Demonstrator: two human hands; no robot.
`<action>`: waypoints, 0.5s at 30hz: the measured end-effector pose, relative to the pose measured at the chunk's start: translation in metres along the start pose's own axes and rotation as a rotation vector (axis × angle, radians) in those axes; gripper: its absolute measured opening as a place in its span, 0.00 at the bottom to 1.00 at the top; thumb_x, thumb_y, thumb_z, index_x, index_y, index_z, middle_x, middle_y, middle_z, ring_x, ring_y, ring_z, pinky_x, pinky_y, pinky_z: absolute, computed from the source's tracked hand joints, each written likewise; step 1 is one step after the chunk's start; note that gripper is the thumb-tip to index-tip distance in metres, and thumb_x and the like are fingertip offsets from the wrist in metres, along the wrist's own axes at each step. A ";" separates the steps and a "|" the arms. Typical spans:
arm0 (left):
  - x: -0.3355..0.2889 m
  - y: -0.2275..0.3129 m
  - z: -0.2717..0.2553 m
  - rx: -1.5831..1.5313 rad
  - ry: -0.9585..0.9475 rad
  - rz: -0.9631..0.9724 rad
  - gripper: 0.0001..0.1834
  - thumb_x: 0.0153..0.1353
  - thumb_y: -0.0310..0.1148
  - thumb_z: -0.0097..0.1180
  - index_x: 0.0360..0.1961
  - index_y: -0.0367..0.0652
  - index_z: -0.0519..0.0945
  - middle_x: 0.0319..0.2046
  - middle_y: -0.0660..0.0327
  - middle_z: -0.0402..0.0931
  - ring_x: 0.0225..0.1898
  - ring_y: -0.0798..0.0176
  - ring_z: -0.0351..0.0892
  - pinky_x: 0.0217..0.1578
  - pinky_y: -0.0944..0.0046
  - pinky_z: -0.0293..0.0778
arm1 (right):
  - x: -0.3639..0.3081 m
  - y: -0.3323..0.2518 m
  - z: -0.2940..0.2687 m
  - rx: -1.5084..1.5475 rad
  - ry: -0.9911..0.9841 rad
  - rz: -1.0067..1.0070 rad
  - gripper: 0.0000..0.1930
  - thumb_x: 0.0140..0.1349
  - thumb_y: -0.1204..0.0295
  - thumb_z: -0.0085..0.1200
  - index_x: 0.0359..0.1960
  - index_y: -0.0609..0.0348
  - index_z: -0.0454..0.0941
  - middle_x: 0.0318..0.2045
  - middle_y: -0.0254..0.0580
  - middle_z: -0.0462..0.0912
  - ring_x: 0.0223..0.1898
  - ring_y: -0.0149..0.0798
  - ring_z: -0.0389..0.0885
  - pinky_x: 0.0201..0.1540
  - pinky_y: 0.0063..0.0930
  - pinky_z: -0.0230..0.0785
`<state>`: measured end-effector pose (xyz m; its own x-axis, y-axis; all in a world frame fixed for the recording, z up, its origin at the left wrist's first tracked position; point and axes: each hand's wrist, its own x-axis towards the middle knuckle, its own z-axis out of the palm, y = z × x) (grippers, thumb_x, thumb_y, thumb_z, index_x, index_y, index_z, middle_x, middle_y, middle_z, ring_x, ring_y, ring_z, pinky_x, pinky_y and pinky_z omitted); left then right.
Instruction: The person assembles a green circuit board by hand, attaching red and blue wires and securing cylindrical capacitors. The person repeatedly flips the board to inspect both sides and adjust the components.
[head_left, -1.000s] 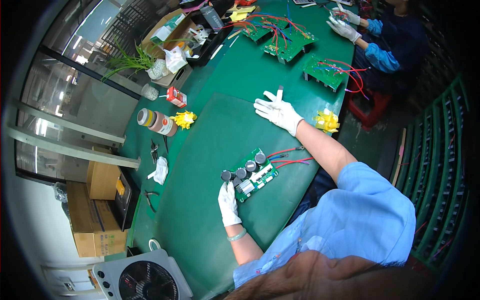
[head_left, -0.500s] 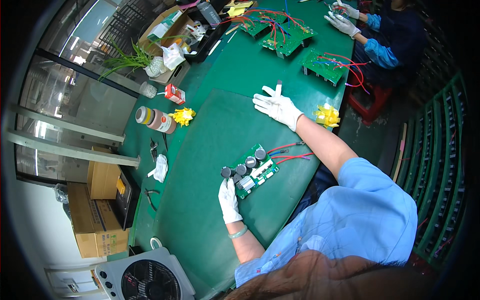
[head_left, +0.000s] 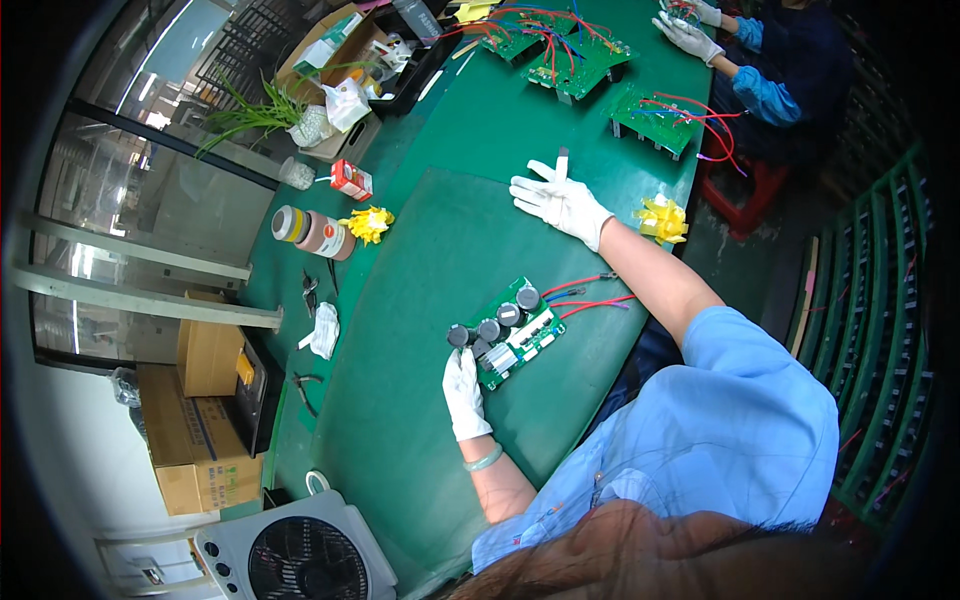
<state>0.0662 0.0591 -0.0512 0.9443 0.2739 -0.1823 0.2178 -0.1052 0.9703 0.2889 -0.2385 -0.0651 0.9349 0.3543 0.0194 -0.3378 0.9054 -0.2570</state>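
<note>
A green circuit board (head_left: 517, 348) with several black cylindrical capacitors, white connectors and red and blue leads lies tilted on the green mat (head_left: 400, 400). At its left corner, my left hand (head_left: 463, 398), in a white glove, grips the edge beside a capacitor; the fingertips are partly hidden there. Farther off, my right hand (head_left: 565, 207), also gloved in white, rests over the mat with fingers stretched and apart. One of its fingers has a dark grey tip. Nothing shows in that hand. A yellow and white crumpled bundle (head_left: 662, 219) sits beside the right wrist.
More wired circuit boards (head_left: 655, 122) lie at the far right, near a co-worker's gloved hands (head_left: 690, 38). Along the left stand a bottle (head_left: 328, 237), a red and white box (head_left: 352, 180), cutters (head_left: 306, 392) and a crumpled white glove (head_left: 322, 331). A fan (head_left: 305, 555) stands near left.
The view has shifted slightly. My left hand stays at the board's corner, and my right hand stays spread out in nearly the same place.
</note>
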 end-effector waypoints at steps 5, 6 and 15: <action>0.002 0.008 -0.001 0.141 0.015 -0.093 0.28 0.68 0.42 0.54 0.60 0.28 0.70 0.50 0.52 0.77 0.49 0.63 0.75 0.53 0.65 0.68 | -0.001 0.000 -0.001 -0.020 0.011 -0.017 0.41 0.59 0.82 0.47 0.74 0.49 0.42 0.67 0.61 0.59 0.66 0.57 0.64 0.69 0.51 0.56; 0.002 0.006 -0.002 0.134 0.023 -0.076 0.28 0.68 0.42 0.53 0.59 0.28 0.71 0.51 0.51 0.77 0.50 0.62 0.75 0.53 0.64 0.68 | -0.001 -0.001 0.000 -0.019 0.010 -0.017 0.41 0.59 0.83 0.46 0.73 0.49 0.43 0.67 0.61 0.59 0.66 0.57 0.64 0.69 0.51 0.56; 0.006 -0.006 -0.005 0.148 0.022 -0.013 0.26 0.68 0.42 0.53 0.57 0.29 0.73 0.51 0.50 0.78 0.50 0.60 0.76 0.53 0.63 0.69 | -0.002 -0.001 0.002 -0.004 0.018 -0.016 0.36 0.63 0.85 0.43 0.72 0.50 0.47 0.66 0.61 0.61 0.65 0.57 0.65 0.68 0.49 0.59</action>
<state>0.0694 0.0661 -0.0569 0.9358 0.2971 -0.1899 0.2659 -0.2408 0.9335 0.2873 -0.2398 -0.0626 0.9420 0.3356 0.0057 -0.3226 0.9099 -0.2609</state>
